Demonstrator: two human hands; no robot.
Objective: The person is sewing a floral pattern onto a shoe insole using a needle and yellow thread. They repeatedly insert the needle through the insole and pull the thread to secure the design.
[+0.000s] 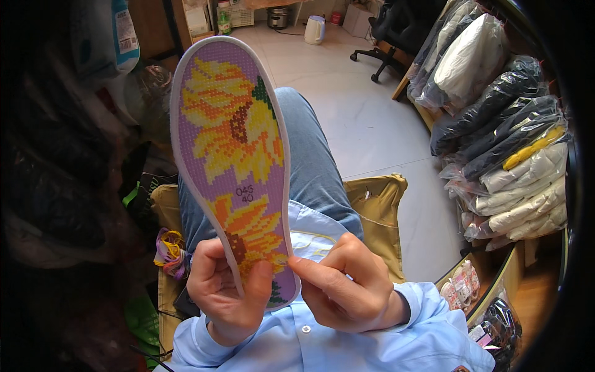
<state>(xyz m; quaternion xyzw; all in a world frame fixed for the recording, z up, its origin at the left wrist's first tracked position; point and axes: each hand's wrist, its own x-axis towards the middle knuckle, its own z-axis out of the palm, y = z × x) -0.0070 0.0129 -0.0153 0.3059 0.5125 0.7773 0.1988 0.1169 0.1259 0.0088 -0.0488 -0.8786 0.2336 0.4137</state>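
Note:
An embroidered shoe insole [232, 139] with yellow and orange flowers on a purple ground and a white edge stands upright before me, its narrower heel end lowest. My left hand [232, 288] grips that end, thumb on the patterned face and fingers behind. At the insole's lower right edge is my right hand [344, 283], its index fingertip against the rim and the other fingers curled. Whether it pinches a needle cannot be told. Yellow thread [316, 236] loops over the light blue shirt just above my right hand. The insole bears small printed marks.
A bundle of coloured embroidery thread [171, 253] lies left of my legs on a tan cloth cover [381, 223]. Plastic-wrapped garments [502, 139] are stacked on the right. Farther off are an office chair [386, 53] and an electric kettle [314, 30] on the floor.

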